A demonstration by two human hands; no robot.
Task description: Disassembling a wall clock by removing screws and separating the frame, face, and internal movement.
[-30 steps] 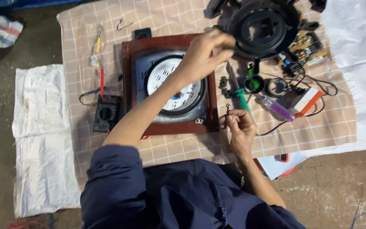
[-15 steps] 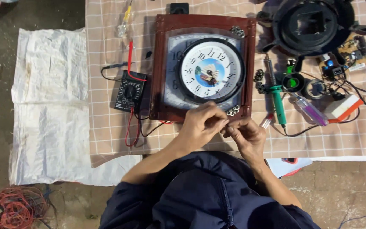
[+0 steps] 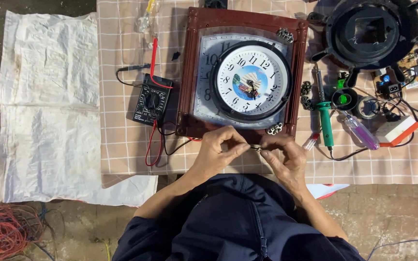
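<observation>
A square brown wall clock [image 3: 242,77] with a round white dial lies flat on a checked cloth [image 3: 122,135]. My left hand [image 3: 218,151] and my right hand [image 3: 284,155] meet just below the clock's near edge. Both pinch one small dark part [image 3: 256,148] between their fingertips. The part is too small to identify.
A black multimeter [image 3: 152,100] with red and black leads lies left of the clock. A green-handled soldering iron [image 3: 324,118], a purple screwdriver [image 3: 361,130], a tape roll, a circuit board and a round black housing [image 3: 371,30] lie right. White sacks [image 3: 44,106] and coiled red wire [image 3: 6,232] are at left.
My left hand came back from the clock's far side to meet my right hand below the clock. The camera view shifted and closed in on the clock.
</observation>
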